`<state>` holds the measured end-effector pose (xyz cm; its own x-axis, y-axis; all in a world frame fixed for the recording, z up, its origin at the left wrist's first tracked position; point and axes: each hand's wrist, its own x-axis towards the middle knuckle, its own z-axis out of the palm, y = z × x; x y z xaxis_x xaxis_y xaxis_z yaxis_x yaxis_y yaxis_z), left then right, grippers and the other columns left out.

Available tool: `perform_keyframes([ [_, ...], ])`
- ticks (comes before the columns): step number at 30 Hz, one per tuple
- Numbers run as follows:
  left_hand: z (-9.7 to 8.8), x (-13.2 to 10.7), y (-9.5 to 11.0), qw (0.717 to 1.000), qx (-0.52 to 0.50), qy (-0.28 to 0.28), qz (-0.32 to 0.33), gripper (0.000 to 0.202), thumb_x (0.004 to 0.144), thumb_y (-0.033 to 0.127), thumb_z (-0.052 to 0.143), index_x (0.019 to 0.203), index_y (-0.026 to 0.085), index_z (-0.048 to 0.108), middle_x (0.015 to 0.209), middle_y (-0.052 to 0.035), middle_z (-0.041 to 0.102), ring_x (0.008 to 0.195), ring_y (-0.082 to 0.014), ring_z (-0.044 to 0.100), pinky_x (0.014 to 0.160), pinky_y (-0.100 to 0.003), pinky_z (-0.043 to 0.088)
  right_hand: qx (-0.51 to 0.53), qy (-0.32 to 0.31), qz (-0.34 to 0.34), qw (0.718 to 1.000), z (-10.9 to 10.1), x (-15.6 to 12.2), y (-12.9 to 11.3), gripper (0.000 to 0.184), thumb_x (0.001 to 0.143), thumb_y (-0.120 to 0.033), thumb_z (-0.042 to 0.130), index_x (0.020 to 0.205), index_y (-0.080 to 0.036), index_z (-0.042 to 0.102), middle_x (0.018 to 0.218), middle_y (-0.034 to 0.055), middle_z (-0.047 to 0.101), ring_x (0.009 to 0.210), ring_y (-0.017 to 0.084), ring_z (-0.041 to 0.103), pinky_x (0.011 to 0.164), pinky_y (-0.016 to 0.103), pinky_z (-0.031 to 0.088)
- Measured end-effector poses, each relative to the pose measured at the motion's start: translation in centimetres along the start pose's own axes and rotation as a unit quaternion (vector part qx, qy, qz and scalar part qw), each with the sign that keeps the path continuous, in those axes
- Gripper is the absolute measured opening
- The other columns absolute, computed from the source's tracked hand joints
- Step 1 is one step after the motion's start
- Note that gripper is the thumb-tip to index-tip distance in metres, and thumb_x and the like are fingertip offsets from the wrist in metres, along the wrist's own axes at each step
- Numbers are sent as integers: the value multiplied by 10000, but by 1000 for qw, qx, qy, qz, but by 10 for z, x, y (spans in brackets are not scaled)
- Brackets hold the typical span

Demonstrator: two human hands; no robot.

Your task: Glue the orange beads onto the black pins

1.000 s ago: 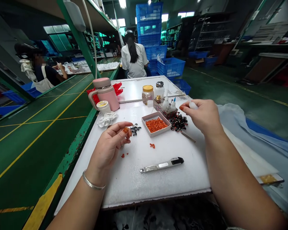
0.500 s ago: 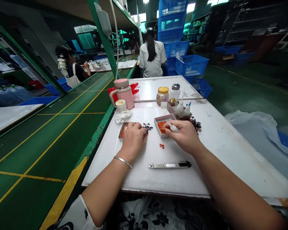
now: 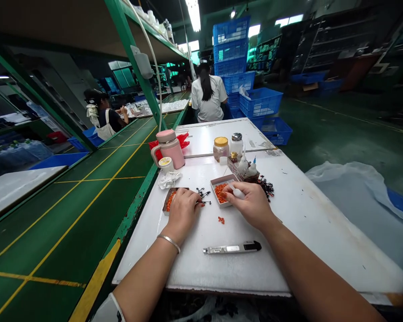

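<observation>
My left hand [image 3: 184, 208] rests over a small box of orange beads [image 3: 168, 205], fingers curled, covering much of the box. From its thumb and fingertips pokes a thin black stemmed piece [image 3: 206, 203], apparently pinched. Similar black pieces [image 3: 202, 192] lie just beyond. My right hand [image 3: 253, 203] is closed around a small white squeeze bottle [image 3: 238, 193], held tilted above the near right side of a second open box [image 3: 225, 204]. Orange beads [image 3: 220, 192] fill that box. A few loose orange beads [image 3: 221, 220] lie on the white tabletop between my hands.
A cutter-like tool [image 3: 231, 247] lies in front. Behind stand a pink mug [image 3: 171, 150], a yellow-lidded jar [image 3: 220, 150] and a holder with bottles [image 3: 243, 170]. Dark pieces [image 3: 266, 188] are heaped right. A green conveyor [image 3: 97, 197] runs left. Two people sit farther off.
The view has tilted up, so the table sits lower in the picture. A black stemmed piece now shows at my left fingertips. My right hand keeps the bottle over the same box.
</observation>
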<state>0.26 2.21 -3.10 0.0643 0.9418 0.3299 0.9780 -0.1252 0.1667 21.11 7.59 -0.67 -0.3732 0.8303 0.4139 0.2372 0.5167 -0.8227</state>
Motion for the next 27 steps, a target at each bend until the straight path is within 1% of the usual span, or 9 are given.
perform_keyframes([
  [6,-2,0,-2,999,-34,9,-27,66,860,173,640,811,191,681,793,-49,692,847,-235,562,727,-344,431,3,-2,15,1000,0,2,5,188,845,-334,639,773,-184,726,733,3,713,685,159,628,684,270,445],
  [13,-9,-1,-4,986,-140,64,-68,103,873,193,620,912,196,715,887,-63,714,889,-231,603,790,-362,476,15,-15,29,999,-1,3,5,218,855,-361,616,757,-189,706,728,3,709,693,171,637,686,277,451],
  [15,-10,-4,-5,971,-207,76,-92,125,859,237,636,925,212,739,896,-68,711,871,-230,628,782,-359,505,23,-9,31,999,0,2,6,227,853,-362,612,723,-192,687,717,4,706,692,176,640,676,278,449],
  [17,-8,-8,-11,947,-282,73,-134,178,856,339,641,912,217,758,909,-83,707,833,-233,654,748,-343,530,35,6,30,999,3,1,8,213,836,-329,618,680,-194,670,705,6,702,690,178,639,674,279,448],
  [19,-4,-7,-20,919,-340,71,-185,343,811,470,682,1035,222,758,965,-92,720,854,-240,677,774,-333,544,50,6,30,998,7,2,8,180,812,-279,624,659,-197,670,688,5,694,681,176,635,672,276,449],
  [20,-1,-6,-25,907,-358,93,-204,433,764,539,705,1050,218,761,949,-93,727,824,-243,682,765,-331,547,56,-1,30,998,8,2,8,176,806,-265,622,652,-199,672,672,6,689,671,176,632,658,273,446],
  [22,5,-2,-31,899,-371,108,-207,489,676,629,734,910,204,795,927,-105,732,828,-261,685,768,-333,552,57,3,35,998,11,2,8,170,811,-274,624,669,-204,685,714,15,709,714,188,645,690,280,454],
  [24,9,1,-33,893,-387,113,-200,484,627,658,750,784,203,797,895,-110,734,863,-278,683,786,-332,551,54,18,45,997,12,0,7,162,815,-293,631,690,-209,690,762,21,724,768,200,653,735,293,454],
  [27,10,2,-31,870,-424,110,-224,492,598,664,767,769,203,785,826,-98,735,801,-262,678,751,-331,551,57,10,47,997,13,-2,8,144,810,-279,624,699,-208,682,756,17,718,756,196,650,723,295,442],
])
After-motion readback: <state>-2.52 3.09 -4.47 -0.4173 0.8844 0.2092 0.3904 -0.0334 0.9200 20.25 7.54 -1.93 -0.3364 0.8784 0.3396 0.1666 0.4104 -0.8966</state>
